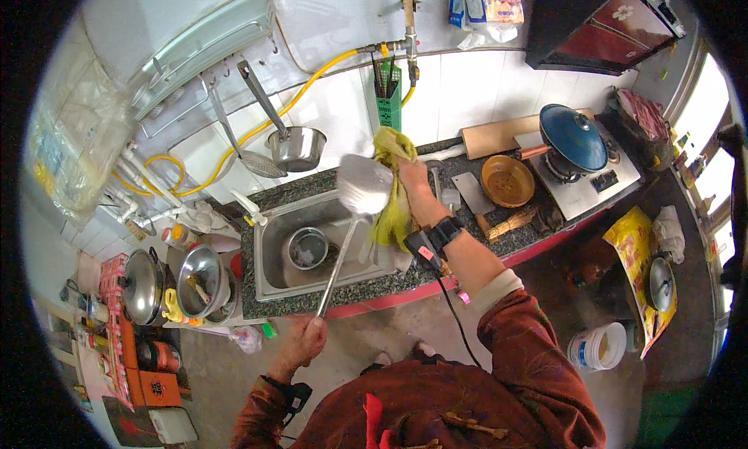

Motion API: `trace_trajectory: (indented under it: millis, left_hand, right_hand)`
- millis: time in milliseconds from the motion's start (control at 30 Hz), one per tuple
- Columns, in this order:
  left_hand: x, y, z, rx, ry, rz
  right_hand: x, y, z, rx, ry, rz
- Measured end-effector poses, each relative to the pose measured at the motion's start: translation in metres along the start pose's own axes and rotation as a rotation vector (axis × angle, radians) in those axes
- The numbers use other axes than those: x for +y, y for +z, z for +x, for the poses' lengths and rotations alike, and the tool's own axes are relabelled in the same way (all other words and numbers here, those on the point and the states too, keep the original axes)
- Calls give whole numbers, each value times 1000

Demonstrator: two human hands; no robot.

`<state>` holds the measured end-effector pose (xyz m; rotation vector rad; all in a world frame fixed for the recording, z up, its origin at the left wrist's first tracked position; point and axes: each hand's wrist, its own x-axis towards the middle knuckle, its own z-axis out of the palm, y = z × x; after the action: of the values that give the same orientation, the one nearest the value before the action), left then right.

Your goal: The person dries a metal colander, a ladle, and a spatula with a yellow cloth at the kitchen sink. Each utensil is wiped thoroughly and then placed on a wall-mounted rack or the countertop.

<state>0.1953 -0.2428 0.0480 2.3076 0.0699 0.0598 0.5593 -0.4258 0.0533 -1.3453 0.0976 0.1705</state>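
My left hand (304,344) is closed around the end of the long handle of a metal wok spatula (365,186). The spatula slants up over the sink, its broad blade toward the wall. My right hand (414,177) grips a yellow-green cloth (390,215), which hangs down beside the blade. Whether the cloth touches the blade is hard to tell. Below them lies a stainless steel sink (266,273) with a round metal bowl (308,248) in it. A white faucet (250,206) stands at the sink's left back corner.
Right of the sink are a cleaver (472,193), a straw brush (511,224), a brown bowl (507,180) and a gas stove (584,197) bearing a blue-lidded pan (572,138). A saucepan (298,148) and skimmer (260,162) hang on the wall. Metal pots (140,285) stand left. A bucket (596,346) sits right.
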Motion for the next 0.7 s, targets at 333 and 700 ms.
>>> trace_trajectory:
  millis: [333,700]
  left_hand:
    - [-7,-9,9,-12,-44,-20]
    - [-10,4,10,-136,19,47]
  right_hand:
    - [-95,-24,-103,-447,-330,-22]
    - [-36,-7,-32,-54,-704,-741]
